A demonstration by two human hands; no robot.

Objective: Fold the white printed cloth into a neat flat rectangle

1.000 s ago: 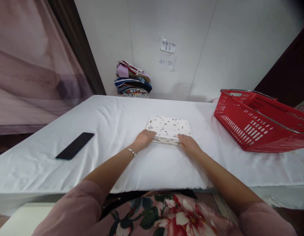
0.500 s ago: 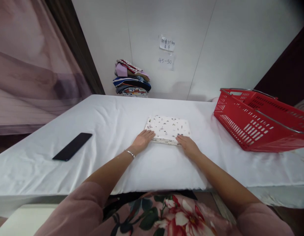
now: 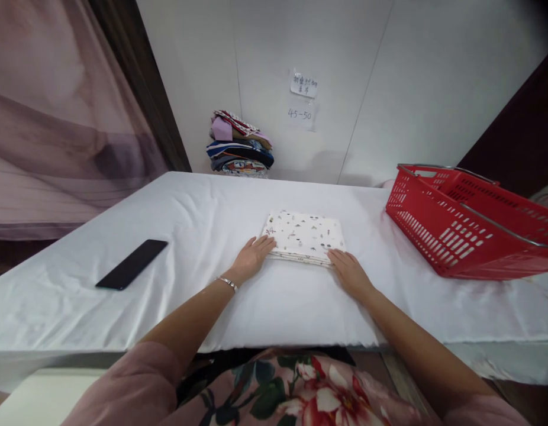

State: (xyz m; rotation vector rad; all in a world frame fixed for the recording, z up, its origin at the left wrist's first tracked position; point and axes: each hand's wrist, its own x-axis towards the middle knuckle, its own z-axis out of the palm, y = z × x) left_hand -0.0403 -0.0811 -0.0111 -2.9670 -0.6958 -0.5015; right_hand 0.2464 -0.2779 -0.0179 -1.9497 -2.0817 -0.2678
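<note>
Resting both hands flat at the near edge of the folded patterned cloth (image 3: 304,238), I keep my fingers loosely spread and gripping nothing. My left hand (image 3: 251,258) touches the cloth's near-left corner, my right hand (image 3: 348,271) its near-right corner. The cloth lies just beyond my fingertips on the white-covered table (image 3: 212,284), its long axis running left to right; both hands are about equally near. Right of the cloth, well apart, the red basket (image 3: 460,231) sits tilted; I cannot see inside it. Left of the cloth lies a black phone (image 3: 132,272). Beyond the cloth, a stack of folded clothes (image 3: 239,145) stands against the wall.
</note>
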